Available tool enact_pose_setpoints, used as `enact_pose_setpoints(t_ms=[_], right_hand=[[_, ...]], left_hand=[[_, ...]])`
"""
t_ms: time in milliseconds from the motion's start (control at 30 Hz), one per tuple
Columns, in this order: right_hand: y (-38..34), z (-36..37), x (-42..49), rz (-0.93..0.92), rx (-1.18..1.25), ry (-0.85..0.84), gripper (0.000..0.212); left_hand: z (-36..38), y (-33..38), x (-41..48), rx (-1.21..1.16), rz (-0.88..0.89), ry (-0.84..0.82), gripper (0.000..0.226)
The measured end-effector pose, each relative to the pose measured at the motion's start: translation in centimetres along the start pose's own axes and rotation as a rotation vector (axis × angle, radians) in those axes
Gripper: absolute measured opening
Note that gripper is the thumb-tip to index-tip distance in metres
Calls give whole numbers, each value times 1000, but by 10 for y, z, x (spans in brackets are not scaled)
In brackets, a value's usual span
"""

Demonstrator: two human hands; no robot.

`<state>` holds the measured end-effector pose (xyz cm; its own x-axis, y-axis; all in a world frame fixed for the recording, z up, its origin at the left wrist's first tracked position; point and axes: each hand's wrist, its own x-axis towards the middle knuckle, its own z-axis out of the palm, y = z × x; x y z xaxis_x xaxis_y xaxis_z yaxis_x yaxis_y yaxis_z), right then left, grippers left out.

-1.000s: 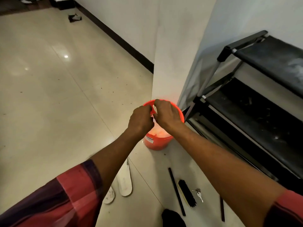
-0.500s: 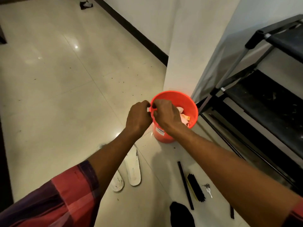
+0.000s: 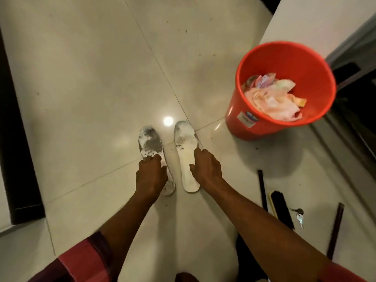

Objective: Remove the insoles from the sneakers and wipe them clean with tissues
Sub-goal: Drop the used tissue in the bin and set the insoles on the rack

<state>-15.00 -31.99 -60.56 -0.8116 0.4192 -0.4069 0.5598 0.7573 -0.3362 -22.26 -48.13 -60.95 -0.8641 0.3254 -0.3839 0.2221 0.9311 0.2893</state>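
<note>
Left hand point(image 3: 151, 176): knuckles up, fingers curled down onto the left insole point(image 3: 151, 147) — covers its middle; whether it grips or only presses, I cannot tell.
Right hand point(image 3: 205, 167): fingers spread over the outer edge of the right insole point(image 3: 186, 147), thumb on its surface — touching, grip not clear.
Insoles: flat on the floor point(image 3: 81, 78), side by side, apart; left one blotched grey at the toe, right one mostly white.
Bucket point(image 3: 284, 58): orange, upright, beyond and right of the insoles, holding crumpled tissues point(image 3: 272, 100).
Floor at right: black brush point(image 3: 281, 208), keys point(image 3: 299, 216) just beside it, two dark sticks point(image 3: 262, 188).
Sleeves point(image 3: 85, 261): red and dark plaid.
</note>
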Motion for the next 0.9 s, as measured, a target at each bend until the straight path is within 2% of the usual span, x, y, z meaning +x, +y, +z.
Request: enact_pose_setpoints(t_ms=[100, 200, 300, 400, 500, 567, 600, 700, 800, 900], right_hand=[[4, 24, -8, 16, -4, -10, 35], [2, 37, -9, 17, -4, 47, 33], [-2, 42, -7, 107, 92, 61, 34], [0, 46, -4, 126, 240, 41, 28], [4, 50, -4, 120, 258, 30, 23], [5, 48, -4, 141, 231, 86, 13], [5, 45, -3, 175, 245, 91, 17], [2, 26, -11, 247, 400, 86, 16], [-4, -4, -22, 334, 528, 152, 23], [-10, -48, -35, 369, 654, 198, 23]], left_hand=[[19, -9, -7, 18, -37, -9, 32], [26, -12, -6, 13, -50, 19, 35], [28, -10, -5, -66, -119, 40, 37], [32, -7, -4, -195, -228, 69, 42], [34, -5, -1, -278, -284, 85, 45], [32, -4, -1, -359, -321, 116, 50], [30, -3, -1, -402, -343, 132, 51], [21, -2, -5, -497, -392, 173, 45], [3, 4, -11, -517, -364, 216, 27], [-37, 22, -21, -554, -275, 277, 24]])
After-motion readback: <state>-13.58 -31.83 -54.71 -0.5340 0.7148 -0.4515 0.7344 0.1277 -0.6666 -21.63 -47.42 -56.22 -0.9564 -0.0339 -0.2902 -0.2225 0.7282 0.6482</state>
